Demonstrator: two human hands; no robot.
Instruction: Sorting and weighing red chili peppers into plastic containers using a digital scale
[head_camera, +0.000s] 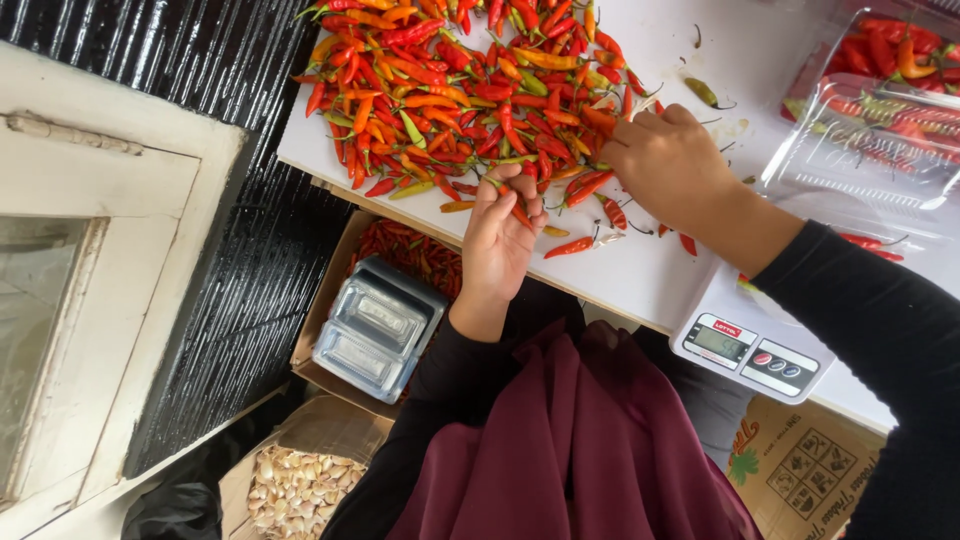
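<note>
**Desk:** What surface are you working at, and what surrounds it?

**Caption:** You lean over a white tabletop (640, 270) set beside black ribbed flooring (250, 200) and a pale wooden frame (100, 200). A heap of small red, orange and green chillies (470, 90) covers the table's far half.

**Desk:** Which packages sit near you?

**Caption:** Clear plastic clamshell trays (870, 140), some holding red chillies, stand at your right. A white digital kitchen scale (755, 350) with a grey display sits at the table's near edge, just beside your right sleeve. Below the edge, an open brown cardboard box of red chillies (400, 250) carries a grey lidded plastic container (378, 325). Another carton holds pale garlic cloves (295, 490), and a printed brown carton (800, 470) stands under the scale.

**Desk:** And your hands?

**Caption:** Your left hand (500, 235) rests palm-up at the heap's near fringe, fingers curled round a single red chilli (520, 212). Your right hand (670, 165), knuckles up, reaches into the heap's right edge, fingertips pressed among the chillies; whether they pinch one, the view cannot tell. Both arms wear black sleeves above maroon cloth (580, 440).
</note>
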